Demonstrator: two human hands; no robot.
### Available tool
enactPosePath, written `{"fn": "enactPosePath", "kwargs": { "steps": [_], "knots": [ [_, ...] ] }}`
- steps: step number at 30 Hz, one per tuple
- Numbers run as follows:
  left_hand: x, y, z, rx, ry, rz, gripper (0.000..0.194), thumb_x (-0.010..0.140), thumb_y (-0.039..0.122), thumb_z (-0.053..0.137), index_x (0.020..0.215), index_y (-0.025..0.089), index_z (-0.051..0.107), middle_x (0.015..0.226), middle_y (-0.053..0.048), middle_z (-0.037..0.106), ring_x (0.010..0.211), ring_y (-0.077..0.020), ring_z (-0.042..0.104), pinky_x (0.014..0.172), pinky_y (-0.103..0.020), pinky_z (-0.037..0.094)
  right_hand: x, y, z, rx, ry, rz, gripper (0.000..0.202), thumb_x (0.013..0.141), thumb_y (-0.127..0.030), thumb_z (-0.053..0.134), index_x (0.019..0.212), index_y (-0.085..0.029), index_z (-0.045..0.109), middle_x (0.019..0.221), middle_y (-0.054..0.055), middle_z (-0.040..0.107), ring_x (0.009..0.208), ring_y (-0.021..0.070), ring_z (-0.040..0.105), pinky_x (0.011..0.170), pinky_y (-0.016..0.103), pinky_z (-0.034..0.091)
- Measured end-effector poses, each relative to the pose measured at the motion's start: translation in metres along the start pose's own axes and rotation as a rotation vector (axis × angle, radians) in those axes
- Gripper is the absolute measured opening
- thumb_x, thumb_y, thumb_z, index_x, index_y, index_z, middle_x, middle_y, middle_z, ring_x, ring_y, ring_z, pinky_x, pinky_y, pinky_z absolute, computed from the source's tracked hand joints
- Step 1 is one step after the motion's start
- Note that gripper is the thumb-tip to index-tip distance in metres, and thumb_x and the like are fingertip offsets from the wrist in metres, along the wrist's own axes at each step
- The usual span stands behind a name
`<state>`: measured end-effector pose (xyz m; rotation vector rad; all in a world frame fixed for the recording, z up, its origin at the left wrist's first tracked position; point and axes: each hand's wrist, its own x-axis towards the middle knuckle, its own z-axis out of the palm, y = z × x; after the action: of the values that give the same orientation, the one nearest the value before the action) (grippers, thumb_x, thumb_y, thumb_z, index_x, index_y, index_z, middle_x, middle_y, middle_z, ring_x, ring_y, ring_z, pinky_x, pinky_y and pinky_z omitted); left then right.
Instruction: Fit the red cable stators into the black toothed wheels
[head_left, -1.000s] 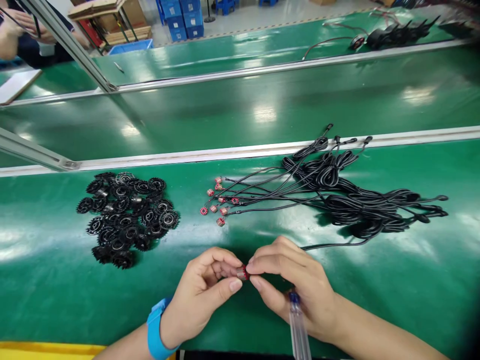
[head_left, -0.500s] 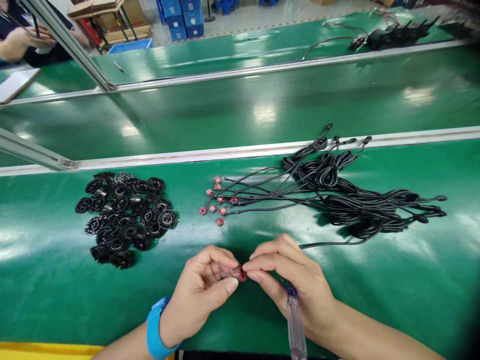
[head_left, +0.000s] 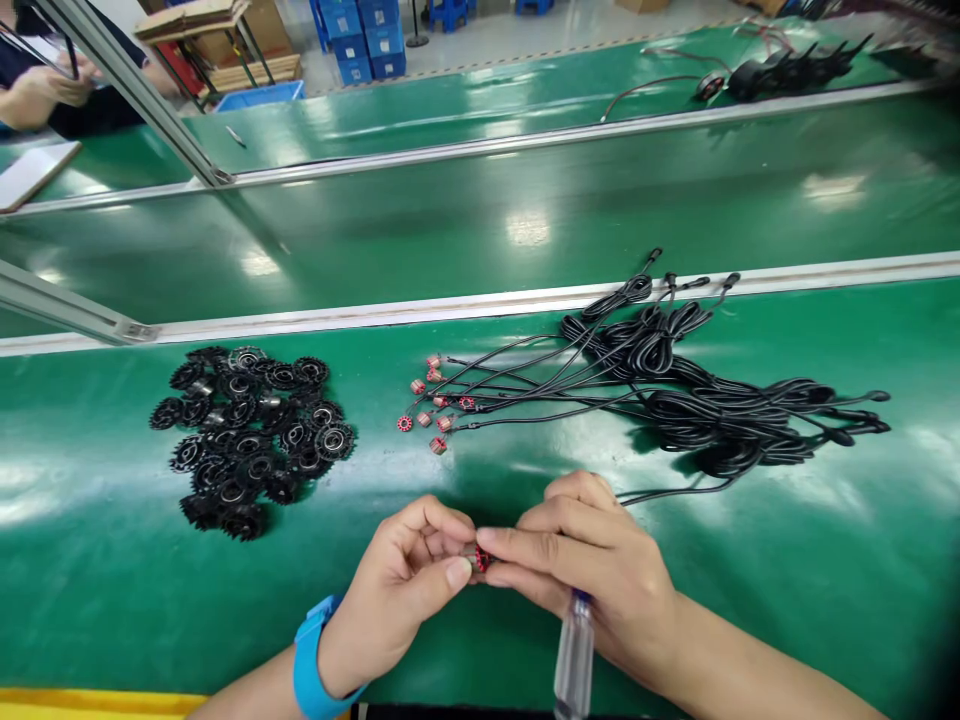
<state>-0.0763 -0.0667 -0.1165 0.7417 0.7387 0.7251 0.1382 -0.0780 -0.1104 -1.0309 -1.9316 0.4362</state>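
Both hands are pinching one small red wound coil (head_left: 481, 558) at the near middle of the green tabletop (head_left: 112, 600): the left hand (head_left: 409, 580) is gripping it with fingertips, and the right hand (head_left: 592, 575) is grasping it too while clamping a clear-handled tool (head_left: 574, 655). Its black cable (head_left: 675, 490) is trailing right toward the cable bundle (head_left: 712, 400); black gears (head_left: 251, 435) are lying far left.

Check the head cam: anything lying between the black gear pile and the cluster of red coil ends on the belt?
Nothing: in the head view only bare green belt separates the black gear pile from the red coil ends.
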Motion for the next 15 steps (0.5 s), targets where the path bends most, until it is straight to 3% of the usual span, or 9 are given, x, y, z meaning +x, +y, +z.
{"fn": "enactPosePath", "kwargs": {
  "steps": [5, 8, 10, 12, 13, 15],
  "knots": [
    [0.001, -0.005, 0.004, -0.001, 0.013, -0.019, 0.021, 0.087, 0.032, 0.08, 0.095, 0.019, 0.067, 0.088, 0.0, 0.069, 0.079, -0.01, 0.065, 0.075, -0.02, 0.051, 0.0, -0.006, 0.001, -0.084, 0.015, -0.056, 0.012, 0.098, -0.017, 0.062, 0.105, -0.019, 0.072, 0.081, 0.001, 0.07, 0.075, 0.0161, 0.052, 0.071, 0.031, 0.04],
    [0.0, 0.001, 0.001, 0.203, 0.03, 0.01, 0.024, 0.091, 0.04, 0.075, 0.099, 0.02, 0.066, 0.086, -0.001, 0.069, 0.079, -0.0129, 0.066, 0.074, -0.023, 0.052, -0.001, -0.007, 0.004, -0.14, 0.007, -0.075, 0.013, 0.099, -0.013, 0.059, 0.1, -0.017, 0.07, 0.083, 0.002, 0.07, 0.076, 0.016, 0.053, 0.073, 0.031, 0.039],
    [-0.002, 0.014, -0.007, 0.582, 0.068, 0.161, 0.026, 0.093, 0.041, 0.072, 0.112, 0.024, 0.066, 0.096, -0.004, 0.071, 0.089, -0.0176, 0.067, 0.081, -0.028, 0.053, -0.001, -0.005, 0.004, -0.094, 0.017, -0.041, 0.011, 0.098, -0.012, 0.059, 0.1, -0.017, 0.068, 0.083, 0.002, 0.069, 0.075, 0.0151, 0.054, 0.073, 0.03, 0.041],
    [-0.005, 0.03, -0.023, 1.103, 0.195, 0.403, 0.037, 0.092, 0.036, 0.074, 0.126, 0.028, 0.062, 0.119, -0.007, 0.068, 0.112, -0.0254, 0.063, 0.098, -0.039, 0.048, 0.002, -0.003, 0.0, 0.034, 0.016, 0.064, 0.008, 0.098, -0.014, 0.06, 0.098, -0.02, 0.066, 0.082, 0.001, 0.068, 0.075, 0.0146, 0.057, 0.071, 0.028, 0.043],
    [-0.007, 0.039, -0.033, 1.361, 0.295, 0.523, 0.042, 0.091, 0.034, 0.075, 0.13, 0.029, 0.061, 0.129, -0.01, 0.065, 0.123, -0.0302, 0.058, 0.106, -0.045, 0.043, 0.003, -0.001, -0.003, 0.125, 0.001, 0.137, 0.008, 0.099, -0.016, 0.059, 0.096, -0.021, 0.065, 0.081, 0.001, 0.067, 0.076, 0.0145, 0.058, 0.07, 0.027, 0.045],
    [-0.01, 0.051, -0.056, 1.779, 0.45, 0.599, 0.045, 0.095, 0.027, 0.068, 0.139, 0.029, 0.056, 0.148, -0.013, 0.054, 0.142, -0.0398, 0.04, 0.113, -0.057, 0.03, 0.006, 0.002, -0.01, 0.326, -0.046, 0.299, 0.011, 0.101, -0.024, 0.056, 0.092, -0.023, 0.064, 0.081, 0.001, 0.066, 0.074, 0.0141, 0.059, 0.066, 0.026, 0.047]
  ]
}}
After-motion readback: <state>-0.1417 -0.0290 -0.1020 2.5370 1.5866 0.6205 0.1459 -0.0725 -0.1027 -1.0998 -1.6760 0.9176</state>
